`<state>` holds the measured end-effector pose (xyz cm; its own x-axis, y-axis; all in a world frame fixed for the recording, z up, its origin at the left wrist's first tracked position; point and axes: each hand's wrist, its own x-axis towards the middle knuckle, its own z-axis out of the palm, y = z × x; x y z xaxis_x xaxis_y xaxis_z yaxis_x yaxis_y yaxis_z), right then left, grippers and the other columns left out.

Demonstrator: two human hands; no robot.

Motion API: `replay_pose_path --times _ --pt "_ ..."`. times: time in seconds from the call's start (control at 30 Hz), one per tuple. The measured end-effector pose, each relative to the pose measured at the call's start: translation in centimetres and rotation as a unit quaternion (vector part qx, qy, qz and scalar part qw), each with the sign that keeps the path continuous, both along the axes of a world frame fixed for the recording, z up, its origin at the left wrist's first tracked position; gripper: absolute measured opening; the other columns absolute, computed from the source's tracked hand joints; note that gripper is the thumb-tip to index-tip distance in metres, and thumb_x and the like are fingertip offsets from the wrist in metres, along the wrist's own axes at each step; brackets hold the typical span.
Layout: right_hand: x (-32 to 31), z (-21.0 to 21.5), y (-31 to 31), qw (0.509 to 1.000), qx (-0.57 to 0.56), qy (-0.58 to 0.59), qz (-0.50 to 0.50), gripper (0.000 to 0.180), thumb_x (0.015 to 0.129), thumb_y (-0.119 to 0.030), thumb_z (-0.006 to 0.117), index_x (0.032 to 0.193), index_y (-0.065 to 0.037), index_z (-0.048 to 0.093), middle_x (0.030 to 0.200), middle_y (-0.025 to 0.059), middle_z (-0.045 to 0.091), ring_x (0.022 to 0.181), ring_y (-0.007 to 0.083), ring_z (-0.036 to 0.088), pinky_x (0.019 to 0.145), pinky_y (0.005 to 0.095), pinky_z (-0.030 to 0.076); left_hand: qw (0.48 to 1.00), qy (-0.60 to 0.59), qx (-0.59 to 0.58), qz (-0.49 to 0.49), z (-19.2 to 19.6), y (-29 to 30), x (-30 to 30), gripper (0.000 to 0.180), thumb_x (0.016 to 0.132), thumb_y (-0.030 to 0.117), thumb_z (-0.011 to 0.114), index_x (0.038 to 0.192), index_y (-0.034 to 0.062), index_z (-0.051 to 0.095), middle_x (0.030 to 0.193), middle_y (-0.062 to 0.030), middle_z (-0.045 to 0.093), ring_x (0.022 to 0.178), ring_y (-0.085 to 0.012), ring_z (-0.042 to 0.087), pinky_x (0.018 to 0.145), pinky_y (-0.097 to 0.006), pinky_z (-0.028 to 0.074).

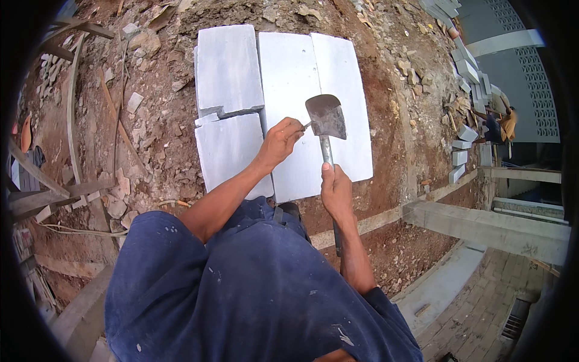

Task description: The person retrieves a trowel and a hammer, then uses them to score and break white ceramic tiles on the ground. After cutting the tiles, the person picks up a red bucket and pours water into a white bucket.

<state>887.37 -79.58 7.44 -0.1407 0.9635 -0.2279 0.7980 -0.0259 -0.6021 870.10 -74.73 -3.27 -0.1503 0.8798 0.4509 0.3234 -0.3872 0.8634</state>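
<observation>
My right hand (337, 192) is wrapped round the metal shaft of a small shovel (326, 116), just below its blade. The blade is broad, dark and worn, and it is over the white blocks. The handle runs down past my wrist to a dark lower end. My left hand (281, 142) is closed in a pinch on a thin, nail-like piece (307, 125), whose tip reaches the left edge of the blade. Under both hands lie pale aerated concrete blocks (288, 66) side by side. The left one is split, with a jagged crack between an upper piece (228, 66) and a lower piece (232, 151).
Rough brown soil with stones (151, 45) surrounds the blocks. Wooden poles (73, 108) stand at the left. A concrete beam (482, 229) crosses at the right. Beyond it, another person (503, 123) bends beside stacked pale blocks (467, 69).
</observation>
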Motion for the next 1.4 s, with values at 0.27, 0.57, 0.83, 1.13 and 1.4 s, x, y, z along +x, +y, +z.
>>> replay_pose_path --times 0.27,0.57,0.83,1.13,1.4 --pt "0.9 -2.5 0.2 1.0 0.016 0.017 -0.001 0.057 0.101 -0.046 0.041 0.075 0.003 0.053 0.059 0.0125 0.051 0.057 0.0203 0.048 0.055 0.0397 0.04 0.998 -0.046 -0.017 -0.033 0.1 -0.2 0.2 0.017 0.081 -0.004 0.065 0.098 -0.0019 0.063 0.097 -0.0117 0.061 0.084 -0.0265 0.063 0.072 -0.034 0.051" --pt "0.4 -1.9 -0.2 0.997 -0.021 0.068 -0.027 0.051 0.1 -0.042 0.042 0.084 0.005 0.055 0.067 0.0252 0.058 0.067 0.045 0.057 0.064 0.0498 0.043 0.996 -0.085 0.024 -0.002 -1.5 -0.2 1.3 0.014 0.082 -0.007 0.064 0.095 -0.0027 0.066 0.091 -0.0106 0.063 0.078 -0.0203 0.065 0.069 -0.03 0.053" --pt "-0.2 -1.4 -1.3 0.994 0.054 0.082 -0.045 0.047 0.102 -0.043 0.043 0.078 -0.003 0.052 0.059 -0.0025 0.042 0.055 0.0068 0.038 0.049 0.0265 0.032 0.985 -0.138 0.05 0.092 -1.8 -0.4 4.1 0.016 0.083 -0.013 0.058 0.094 -0.004 0.065 0.092 -0.0097 0.064 0.08 -0.0185 0.065 0.068 -0.028 0.054" --pt "-2.1 2.3 -2.0 0.986 0.026 0.137 -0.094 0.044 0.102 -0.037 0.038 0.092 0.003 0.053 0.064 0.0164 0.054 0.058 0.0312 0.054 0.06 0.0434 0.043 0.976 -0.15 0.051 0.151 -2.5 0.0 5.1 0.014 0.082 -0.009 0.063 0.094 -0.0023 0.066 0.092 -0.0099 0.065 0.079 -0.0202 0.066 0.067 -0.029 0.054" --pt "-1.7 -1.7 -0.8 0.999 -0.02 -0.026 -0.036 0.045 0.101 -0.035 0.038 0.092 0.005 0.057 0.08 0.0303 0.062 0.081 0.0502 0.06 0.071 0.0549 0.044 0.982 -0.143 0.052 0.107 -3.0 -0.2 5.2 0.015 0.082 -0.008 0.064 0.095 -0.0025 0.066 0.094 -0.0107 0.064 0.082 -0.0227 0.065 0.068 -0.03 0.053"
